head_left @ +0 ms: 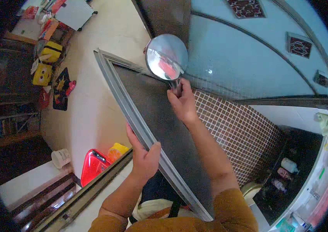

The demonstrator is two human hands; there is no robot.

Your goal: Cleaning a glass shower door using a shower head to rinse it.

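Observation:
A dark door panel [148,104] with a grey metal frame stands ajar, slanting through the middle of the head view. Its edge [127,104] is gripped by my left hand [143,160], thumb on one side and fingers partly hidden behind the frame. Farther out, my right hand [183,102] is closed round the short dark handle of a round, shiny, mirror-like disc [166,58]. The disc is held up above the door's far end and reflects something red. Whether it is a hand mirror or the base of a metal dipper I cannot tell.
At right lies brown mosaic tile floor [226,131] beside a frosted glass partition [233,58], with bottles [288,165] on a dark ledge. At left are a red plastic item [94,166], a white bucket [60,158], a dark mat [60,91] and yellow bags [42,74].

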